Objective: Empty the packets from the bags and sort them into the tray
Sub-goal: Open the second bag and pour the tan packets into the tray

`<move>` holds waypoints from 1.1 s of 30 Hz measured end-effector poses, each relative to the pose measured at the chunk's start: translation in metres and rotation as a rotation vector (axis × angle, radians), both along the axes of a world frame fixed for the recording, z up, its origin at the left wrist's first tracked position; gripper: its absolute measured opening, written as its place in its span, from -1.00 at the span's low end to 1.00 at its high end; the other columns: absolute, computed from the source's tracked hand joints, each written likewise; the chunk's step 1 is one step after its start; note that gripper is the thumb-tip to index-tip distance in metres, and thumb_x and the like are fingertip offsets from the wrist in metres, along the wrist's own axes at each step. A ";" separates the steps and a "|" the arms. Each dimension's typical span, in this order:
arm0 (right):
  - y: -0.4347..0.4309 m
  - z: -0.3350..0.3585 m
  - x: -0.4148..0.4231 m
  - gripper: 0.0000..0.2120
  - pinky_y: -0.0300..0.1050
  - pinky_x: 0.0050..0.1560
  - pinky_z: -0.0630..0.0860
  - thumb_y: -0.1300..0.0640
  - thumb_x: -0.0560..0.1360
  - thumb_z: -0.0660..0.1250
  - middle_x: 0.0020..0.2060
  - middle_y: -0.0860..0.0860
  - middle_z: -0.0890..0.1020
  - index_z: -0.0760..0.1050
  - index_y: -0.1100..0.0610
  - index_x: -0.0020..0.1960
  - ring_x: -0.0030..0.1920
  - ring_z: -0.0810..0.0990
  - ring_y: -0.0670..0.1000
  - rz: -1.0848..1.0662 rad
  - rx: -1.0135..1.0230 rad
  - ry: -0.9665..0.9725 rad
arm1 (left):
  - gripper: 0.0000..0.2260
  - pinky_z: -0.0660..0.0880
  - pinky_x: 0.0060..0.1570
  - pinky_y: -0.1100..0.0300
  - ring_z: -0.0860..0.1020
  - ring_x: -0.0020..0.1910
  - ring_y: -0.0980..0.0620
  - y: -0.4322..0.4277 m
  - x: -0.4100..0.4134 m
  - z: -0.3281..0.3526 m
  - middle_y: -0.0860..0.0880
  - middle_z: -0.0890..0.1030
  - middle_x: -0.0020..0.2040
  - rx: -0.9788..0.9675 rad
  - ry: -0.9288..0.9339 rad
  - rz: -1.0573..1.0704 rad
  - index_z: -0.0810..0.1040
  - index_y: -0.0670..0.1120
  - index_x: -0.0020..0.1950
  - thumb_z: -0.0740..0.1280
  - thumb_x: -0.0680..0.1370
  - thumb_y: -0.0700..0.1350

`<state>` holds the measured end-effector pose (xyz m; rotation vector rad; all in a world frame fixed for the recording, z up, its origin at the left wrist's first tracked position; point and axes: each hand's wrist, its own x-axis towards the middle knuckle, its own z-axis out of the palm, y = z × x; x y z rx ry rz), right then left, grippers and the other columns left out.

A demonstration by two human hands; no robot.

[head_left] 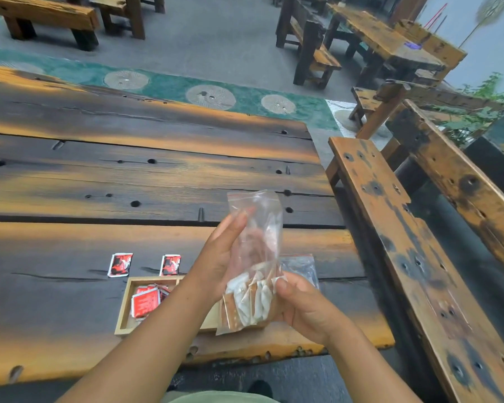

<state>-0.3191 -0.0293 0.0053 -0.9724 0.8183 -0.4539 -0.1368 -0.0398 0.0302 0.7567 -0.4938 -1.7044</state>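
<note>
A clear zip bag (259, 228) with several white and brown packets (249, 303) in its bottom stands upright above the right end of the wooden tray (122, 309). My left hand (218, 257) lies against the bag's left side, fingers straight along the plastic. My right hand (303, 306) grips the bag's lower right corner, thumb pressing on the packets. Several red packets (144, 303) lie in the tray's left compartment. Two more red packets (120, 264) (170, 264) lie on the table just beyond the tray.
An empty clear bag (301, 269) lies on the table behind my right hand. The dark plank table (128, 175) stretches ahead. A wooden bench (396, 242) runs along its right side, and more benches and tables stand further back.
</note>
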 end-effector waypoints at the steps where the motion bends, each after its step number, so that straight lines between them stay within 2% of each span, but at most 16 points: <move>1: 0.003 -0.002 -0.001 -0.21 0.05 -0.01 0.65 -0.24 0.30 0.57 0.10 0.25 0.64 0.51 0.29 0.29 0.04 0.62 0.22 0.014 0.028 -0.005 | -0.60 0.58 -0.07 -0.04 0.62 -0.17 -0.13 0.001 -0.001 -0.006 -0.17 0.61 -0.08 0.056 0.044 -0.013 0.61 -0.08 0.27 0.40 0.52 0.11; 2: 0.006 -0.004 -0.001 -0.25 0.00 -0.06 0.66 -0.21 0.31 0.57 0.09 0.22 0.65 0.52 0.28 0.28 0.02 0.66 0.16 0.024 0.048 0.001 | -0.64 0.56 -0.06 -0.03 0.63 -0.19 -0.13 0.003 -0.002 -0.012 -0.17 0.62 -0.11 0.113 0.089 -0.035 0.67 -0.09 0.18 0.37 0.54 0.13; 4: 0.012 -0.008 0.000 -0.34 -0.06 -0.15 0.67 -0.13 0.34 0.58 0.06 0.19 0.68 0.54 0.27 0.26 -0.04 0.69 0.10 0.007 0.070 0.040 | -0.59 0.55 -0.06 -0.03 0.65 -0.23 -0.14 0.007 -0.004 -0.027 -0.18 0.65 -0.16 0.219 0.170 -0.078 0.71 -0.12 0.04 0.30 0.56 0.20; 8: 0.029 -0.020 0.002 -0.62 -0.12 -0.28 0.66 0.01 0.47 0.48 -0.05 0.14 0.72 0.58 0.22 0.18 -0.14 0.72 0.06 -0.112 0.177 0.141 | -0.39 0.58 -0.03 -0.06 0.68 -0.14 -0.22 0.016 -0.006 -0.069 -0.29 0.67 -0.01 0.374 0.162 -0.087 0.62 -0.22 0.18 0.25 0.54 0.31; 11: 0.037 -0.030 0.003 -0.57 -0.10 -0.29 0.66 0.01 0.47 0.46 -0.03 0.15 0.71 0.57 0.24 0.23 -0.11 0.71 0.10 -0.134 0.283 0.189 | -0.36 0.56 0.08 -0.09 0.68 -0.05 -0.23 0.028 -0.006 -0.091 -0.29 0.67 0.08 0.469 0.097 -0.084 0.66 -0.20 0.18 0.23 0.53 0.35; 13: 0.040 -0.035 0.005 -0.53 -0.09 -0.27 0.67 0.01 0.46 0.46 -0.03 0.15 0.71 0.55 0.26 0.26 -0.11 0.71 0.09 -0.126 0.324 0.224 | -0.37 0.52 0.14 -0.12 0.66 -0.01 -0.24 0.037 -0.006 -0.101 -0.29 0.65 0.13 0.511 0.118 -0.089 0.69 -0.20 0.15 0.24 0.52 0.35; 16: 0.043 -0.038 0.006 -0.56 -0.08 -0.23 0.68 0.04 0.48 0.45 -0.04 0.13 0.71 0.56 0.26 0.27 -0.11 0.71 0.07 -0.135 0.367 0.233 | -0.40 0.56 0.05 -0.10 0.66 -0.07 -0.24 0.044 -0.005 -0.111 -0.28 0.66 0.03 0.557 0.215 -0.078 0.69 -0.22 0.09 0.22 0.56 0.30; 20: 0.045 -0.042 0.006 -0.60 -0.05 -0.22 0.66 0.05 0.48 0.46 -0.07 0.11 0.72 0.58 0.24 0.24 -0.13 0.71 0.08 -0.208 0.428 0.253 | -0.43 0.62 -0.01 -0.11 0.67 -0.06 -0.25 0.048 -0.007 -0.115 -0.29 0.65 0.03 0.567 0.224 -0.088 0.62 -0.23 0.21 0.21 0.59 0.26; 23: 0.046 -0.046 0.006 -0.60 -0.05 -0.22 0.67 0.03 0.48 0.47 -0.04 0.12 0.72 0.59 0.22 0.24 -0.12 0.71 0.09 -0.228 0.476 0.275 | -0.38 0.58 0.07 -0.13 0.64 0.03 -0.26 0.051 -0.011 -0.118 -0.30 0.61 0.14 0.600 0.148 -0.115 0.53 -0.24 0.37 0.28 0.56 0.24; 28: 0.049 -0.049 0.006 -0.59 -0.05 -0.19 0.67 0.00 0.49 0.46 0.01 0.15 0.73 0.58 0.21 0.25 -0.07 0.72 0.15 -0.220 0.513 0.282 | -0.34 0.53 0.18 -0.15 0.61 0.15 -0.28 0.054 -0.013 -0.132 -0.30 0.54 0.30 0.630 0.097 -0.110 0.50 -0.22 0.41 0.32 0.52 0.26; 30: 0.052 -0.050 0.008 -0.60 -0.06 -0.20 0.67 0.00 0.51 0.44 0.03 0.17 0.73 0.56 0.20 0.26 -0.05 0.73 0.19 -0.217 0.533 0.276 | -0.37 0.55 0.16 -0.14 0.62 0.12 -0.27 0.056 -0.014 -0.133 -0.30 0.57 0.28 0.662 0.057 -0.098 0.53 -0.22 0.37 0.30 0.54 0.26; 33: 0.055 -0.052 0.012 -0.59 -0.06 -0.20 0.66 0.00 0.53 0.43 0.07 0.20 0.72 0.54 0.19 0.29 0.00 0.72 0.23 -0.211 0.563 0.267 | -0.41 0.55 0.12 -0.08 0.67 -0.02 -0.22 0.059 -0.020 -0.139 -0.27 0.67 0.10 0.679 0.003 -0.101 0.60 -0.25 0.27 0.25 0.56 0.24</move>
